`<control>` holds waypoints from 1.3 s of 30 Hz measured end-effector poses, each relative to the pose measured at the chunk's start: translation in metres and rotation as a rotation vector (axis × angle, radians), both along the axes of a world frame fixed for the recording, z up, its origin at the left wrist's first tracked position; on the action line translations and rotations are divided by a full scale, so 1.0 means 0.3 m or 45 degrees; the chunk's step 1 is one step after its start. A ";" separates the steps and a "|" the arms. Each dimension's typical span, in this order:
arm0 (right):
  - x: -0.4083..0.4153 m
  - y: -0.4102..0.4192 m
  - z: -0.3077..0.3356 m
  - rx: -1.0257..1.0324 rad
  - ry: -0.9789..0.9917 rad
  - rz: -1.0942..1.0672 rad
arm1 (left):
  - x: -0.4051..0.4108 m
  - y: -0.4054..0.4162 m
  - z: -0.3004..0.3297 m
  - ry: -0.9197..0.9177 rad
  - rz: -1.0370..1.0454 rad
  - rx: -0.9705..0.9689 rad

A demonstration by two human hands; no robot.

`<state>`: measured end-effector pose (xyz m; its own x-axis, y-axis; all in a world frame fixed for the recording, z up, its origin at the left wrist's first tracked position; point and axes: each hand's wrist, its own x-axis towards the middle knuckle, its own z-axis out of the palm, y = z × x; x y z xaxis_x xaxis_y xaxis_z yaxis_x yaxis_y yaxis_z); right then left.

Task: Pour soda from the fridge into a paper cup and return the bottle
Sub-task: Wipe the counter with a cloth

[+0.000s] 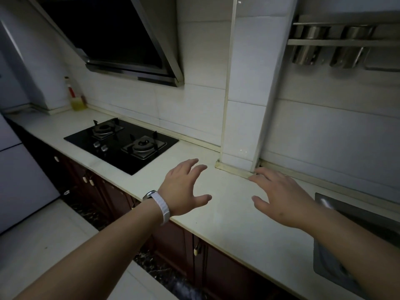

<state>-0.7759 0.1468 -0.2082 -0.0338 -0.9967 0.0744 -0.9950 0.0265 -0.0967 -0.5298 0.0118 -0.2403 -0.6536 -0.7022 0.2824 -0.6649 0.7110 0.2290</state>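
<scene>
Both my hands, left hand [184, 187] and right hand [279, 198], hover spread wide and empty over bare countertop [227, 217] between gas hob [121, 141] and sink [346, 245].

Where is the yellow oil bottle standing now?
In the head view, the oil bottle stands at the far left end of the counter, against the tiled wall, behind the gas stove.

Both hands extend over the pale bench [227, 217], palms down, fingers spread, holding nothing. The left hand [184, 187] carries a white wristband [161, 207]; the right hand [281, 198] is beside it, near the tiled wall column [249, 83]. A black two-burner gas hob [121, 144] is set into the bench to the left, under a range hood [121, 40]. An oil bottle [75, 96] stands at the far-left wall. A steel sink [346, 245] lies at the right. A fridge [19, 180] occupies the left edge.
</scene>
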 end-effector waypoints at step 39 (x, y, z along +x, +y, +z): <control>-0.765 -0.649 -0.551 0.400 -0.225 -0.561 | -0.881 -0.845 -0.524 -0.473 -0.611 0.322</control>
<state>-1.0055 -0.0479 -0.3735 -0.4364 -0.8589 -0.2680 -0.8529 0.4898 -0.1808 -0.7941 -0.2416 -0.3974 -0.9329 -0.3234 -0.1582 -0.3543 0.9027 0.2440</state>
